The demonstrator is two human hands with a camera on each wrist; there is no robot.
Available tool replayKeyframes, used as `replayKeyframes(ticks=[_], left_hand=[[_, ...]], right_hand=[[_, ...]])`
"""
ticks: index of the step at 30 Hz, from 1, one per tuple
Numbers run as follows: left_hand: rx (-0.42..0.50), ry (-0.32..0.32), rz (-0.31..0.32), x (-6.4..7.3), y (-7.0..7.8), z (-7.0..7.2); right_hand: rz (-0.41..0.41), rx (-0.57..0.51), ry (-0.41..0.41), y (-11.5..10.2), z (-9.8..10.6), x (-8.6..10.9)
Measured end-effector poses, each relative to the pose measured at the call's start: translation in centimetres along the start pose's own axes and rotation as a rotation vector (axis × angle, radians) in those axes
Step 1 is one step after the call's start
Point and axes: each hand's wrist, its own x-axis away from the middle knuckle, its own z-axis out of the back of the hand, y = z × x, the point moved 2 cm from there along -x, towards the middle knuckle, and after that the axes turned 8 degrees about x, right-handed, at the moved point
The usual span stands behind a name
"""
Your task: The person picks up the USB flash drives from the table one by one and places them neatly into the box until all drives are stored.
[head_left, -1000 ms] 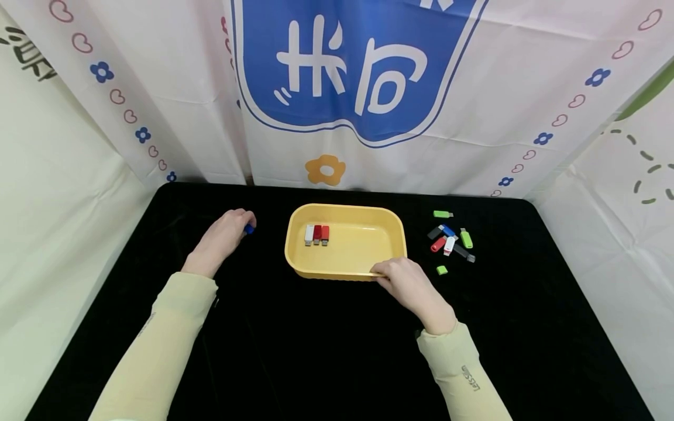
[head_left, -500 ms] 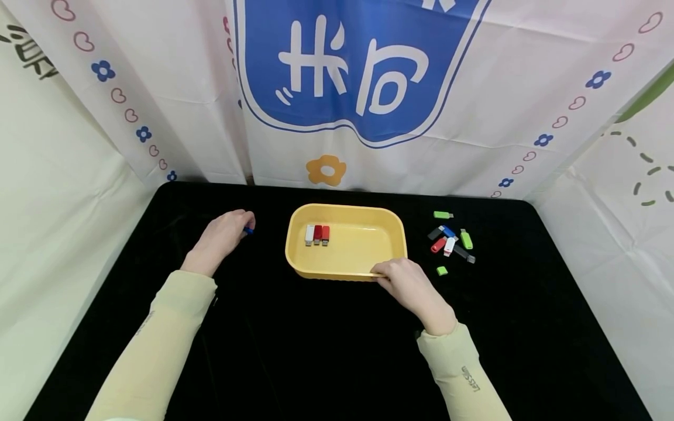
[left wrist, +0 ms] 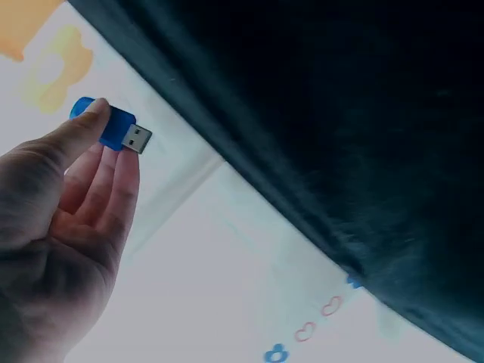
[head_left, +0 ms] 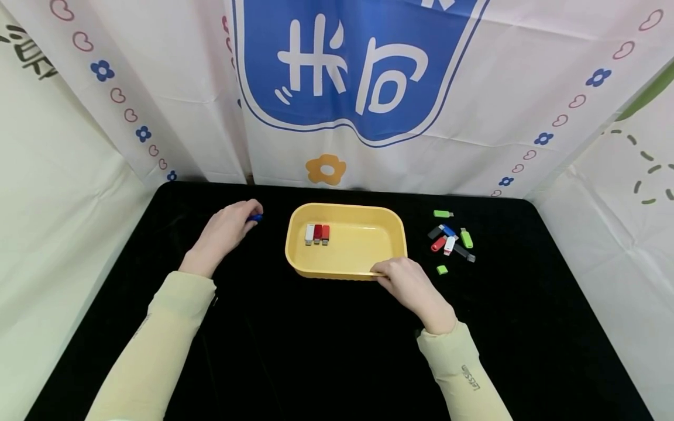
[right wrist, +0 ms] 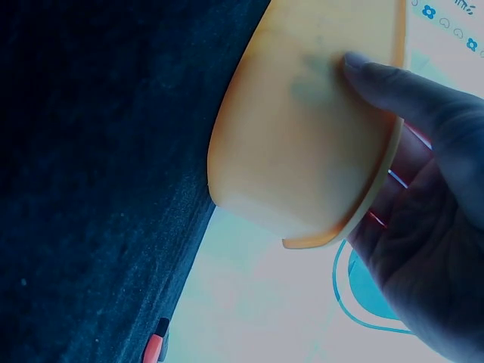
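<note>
one blue plastic usb stick (left wrist: 118, 129), pinched by left hand (head_left: 223, 231), has neared, not entered, oblong yellow plastic tray (head_left: 355, 248) gripped by right hand (head_left: 413, 289).

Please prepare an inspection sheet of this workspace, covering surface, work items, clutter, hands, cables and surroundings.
Surface: black cloth, with faint creases.
Work items: yellow tray, holding a white stick, a dark red stick and a red stick side by side; blue USB stick, metal plug exposed.
Clutter: loose USB sticks in green, black, blue, red and white, right of the tray, with a small green piece nearby.
Left hand: pinches the blue USB stick.
Right hand: grips the tray's near rim, toward its right end.
Cables: nothing seen.
Surroundings: white printed curtain behind; white sheets at both sides.
</note>
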Motion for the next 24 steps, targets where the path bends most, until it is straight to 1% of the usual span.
replayKeyframes(ticks=[4, 13, 17, 20, 24], left_hand=[[0.024, 0.030, -0.027, -0.2, 1.0, 0.5], [0.076, 0.053, -0.081, -0.4, 2.9, 1.1], [0.090, 0.061, -0.120, -0.4, 3.6, 1.3], [0.093, 0.065, -0.132, -0.4, 4.0, 1.3], [0.111, 0.067, -0.124, -0.4, 4.7, 1.4]], right_hand=[[0.002, -0.005, -0.006, 0.0, 0.0, 0.0], [-0.003, -0.014, -0.015, 0.1, 0.1, -0.1], [-0.004, -0.013, -0.018, 0.1, 0.1, -0.1], [-0.008, -0.011, -0.017, 0.0, 0.1, 0.0], [-0.010, -0.006, -0.013, -0.1, 0.1, 0.0]])
